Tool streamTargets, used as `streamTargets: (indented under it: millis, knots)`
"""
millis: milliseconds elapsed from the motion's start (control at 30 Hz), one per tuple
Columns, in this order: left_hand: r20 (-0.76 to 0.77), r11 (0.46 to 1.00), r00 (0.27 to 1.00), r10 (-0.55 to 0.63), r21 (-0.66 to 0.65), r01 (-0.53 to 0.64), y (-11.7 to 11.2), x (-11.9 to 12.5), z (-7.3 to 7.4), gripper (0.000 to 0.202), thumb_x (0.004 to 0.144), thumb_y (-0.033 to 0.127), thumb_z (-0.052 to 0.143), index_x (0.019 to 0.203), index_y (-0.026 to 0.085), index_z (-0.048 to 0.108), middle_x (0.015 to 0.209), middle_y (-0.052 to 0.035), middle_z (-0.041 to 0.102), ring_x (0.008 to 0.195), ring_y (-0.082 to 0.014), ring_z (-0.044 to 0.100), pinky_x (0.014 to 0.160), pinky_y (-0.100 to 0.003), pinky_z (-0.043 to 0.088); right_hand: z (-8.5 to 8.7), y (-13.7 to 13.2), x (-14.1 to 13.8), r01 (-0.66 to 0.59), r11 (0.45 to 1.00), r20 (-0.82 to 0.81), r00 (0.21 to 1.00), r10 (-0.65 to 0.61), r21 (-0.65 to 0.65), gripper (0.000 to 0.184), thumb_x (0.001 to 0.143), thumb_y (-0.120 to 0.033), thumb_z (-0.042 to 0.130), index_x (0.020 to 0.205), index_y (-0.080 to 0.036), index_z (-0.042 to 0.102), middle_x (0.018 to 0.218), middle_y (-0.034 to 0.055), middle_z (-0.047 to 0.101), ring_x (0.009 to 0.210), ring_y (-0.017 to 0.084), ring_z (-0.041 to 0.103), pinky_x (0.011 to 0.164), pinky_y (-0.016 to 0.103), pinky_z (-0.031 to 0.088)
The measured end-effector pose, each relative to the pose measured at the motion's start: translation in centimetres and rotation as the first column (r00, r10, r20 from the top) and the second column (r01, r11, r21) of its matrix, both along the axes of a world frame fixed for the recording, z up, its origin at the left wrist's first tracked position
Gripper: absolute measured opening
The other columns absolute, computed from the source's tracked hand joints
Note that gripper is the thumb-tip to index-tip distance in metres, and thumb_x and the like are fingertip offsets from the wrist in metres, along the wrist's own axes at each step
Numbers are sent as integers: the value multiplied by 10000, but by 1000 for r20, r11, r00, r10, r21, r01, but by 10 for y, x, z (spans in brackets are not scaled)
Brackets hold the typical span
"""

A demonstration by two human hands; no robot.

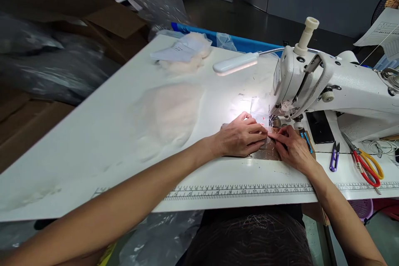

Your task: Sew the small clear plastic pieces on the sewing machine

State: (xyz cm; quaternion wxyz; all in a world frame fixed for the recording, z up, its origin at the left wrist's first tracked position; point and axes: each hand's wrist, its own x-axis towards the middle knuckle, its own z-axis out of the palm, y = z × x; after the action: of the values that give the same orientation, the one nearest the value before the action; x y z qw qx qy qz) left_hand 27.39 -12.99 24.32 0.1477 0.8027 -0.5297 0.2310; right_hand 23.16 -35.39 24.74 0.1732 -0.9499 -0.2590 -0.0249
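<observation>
A thin, sheer piece of fabric (257, 114) with small pink marks lies under the needle area of a white sewing machine (299, 79). Close to the presser foot, my left hand (245, 135) rests on this fabric with its fingers bent and pressed together at the edge. From the other side my right hand (289, 145) pinches the fabric between thumb and fingers, its fingertips almost meeting the left ones. The exact grip of both hands is partly hidden behind the knuckles. A lit lamp (236, 64) shines on the spot.
Right of the hands lie a black phone (320, 127), purple thread snips (334, 157) and red-and-yellow-handled scissors (368, 166). Pale sheer fabric (174, 112) spreads across the table's left, with a bundle (187, 52) behind. Cardboard boxes (115, 20) and plastic bags stand beyond the left edge.
</observation>
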Motion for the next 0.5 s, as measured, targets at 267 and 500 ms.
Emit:
streamTargets:
  millis: [267,500]
  knots:
    - [23,1000,999,-24,-3,24,0,0,2,202,950,208,462,914,192,660,955,-38,717,751,-165,580,775,-378,396,-5,-4,3,77,957,-23,997,-74,280,354,928,-178,453,1192,-213,685,945,87,654,849,203,636,797,359,555]
    - [-27,998,998,-57,9,57,1,-2,-1,208,950,169,430,911,195,632,972,-40,702,852,-155,628,907,-389,436,-1,-1,1,37,987,8,999,-39,158,378,949,-210,434,1259,-236,648,996,93,630,874,215,624,767,350,548]
